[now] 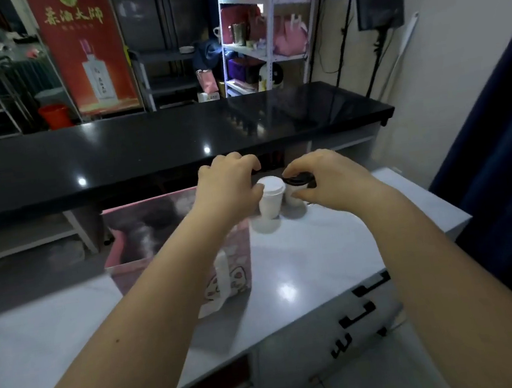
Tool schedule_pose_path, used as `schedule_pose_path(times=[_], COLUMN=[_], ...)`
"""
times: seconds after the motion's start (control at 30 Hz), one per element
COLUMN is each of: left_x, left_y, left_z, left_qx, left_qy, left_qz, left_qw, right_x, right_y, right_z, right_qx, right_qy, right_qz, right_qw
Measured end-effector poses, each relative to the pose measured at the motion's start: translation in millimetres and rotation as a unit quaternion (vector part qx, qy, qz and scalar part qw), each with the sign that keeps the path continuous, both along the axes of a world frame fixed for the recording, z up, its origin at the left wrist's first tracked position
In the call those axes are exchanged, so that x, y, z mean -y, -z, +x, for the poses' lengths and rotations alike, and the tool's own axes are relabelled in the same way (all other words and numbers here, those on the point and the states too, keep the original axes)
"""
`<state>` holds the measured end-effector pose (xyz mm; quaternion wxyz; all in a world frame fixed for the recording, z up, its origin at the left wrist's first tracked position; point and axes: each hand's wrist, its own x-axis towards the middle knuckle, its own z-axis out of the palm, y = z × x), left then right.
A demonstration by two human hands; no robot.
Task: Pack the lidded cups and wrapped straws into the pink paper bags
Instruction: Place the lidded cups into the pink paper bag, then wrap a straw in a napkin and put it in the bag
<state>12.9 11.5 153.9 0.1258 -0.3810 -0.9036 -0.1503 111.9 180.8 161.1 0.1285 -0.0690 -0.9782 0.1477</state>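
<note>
Two lidded cups stood side by side on the white table [319,250], one white-lidded cup [271,201] and one black-lidded cup [294,200], just right of one open pink bag [240,260]. The right hand [327,178] held the black-lidded cup in a narrow grip. The left hand [227,181], its forearm crossing above the bag, laid its thumb on the white-lidded cup; whether that grip had closed could not be told. A black counter [146,149] ran behind.

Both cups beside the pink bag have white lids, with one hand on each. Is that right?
Not quite: the head view shows the right hand on a black-lidded cup; only the white-lidded cup at the left hand fits.
</note>
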Motion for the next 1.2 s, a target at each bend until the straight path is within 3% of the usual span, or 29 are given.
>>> schedule_pose_path(times=[0.3,0.7,0.9,1.2], left_x=[-143.0,-276.2,-287.1,-326.4], left_y=[14.5,119.3,167.8,217.1], left_z=[101.5,205.9,197.0,100.3], left_qx=[0.015,0.069,0.119,0.15], left_qy=[0.061,0.088,0.055,0.007], left_qz=[0.038,-0.044,-0.064,-0.068], left_qw=[0.997,0.993,0.989,0.986], right_x=[-121.6,-241.0,-263.5,-299.9], right_y=[14.0,115.0,163.7,194.4], right_z=[127.6,231.2,217.8,112.7], right_qx=[-0.016,0.041,0.065,0.118], right_qy=[0.066,0.125,0.098,0.067], right_qz=[-0.015,-0.02,-0.032,-0.029], right_qw=[0.998,0.991,0.993,0.99])
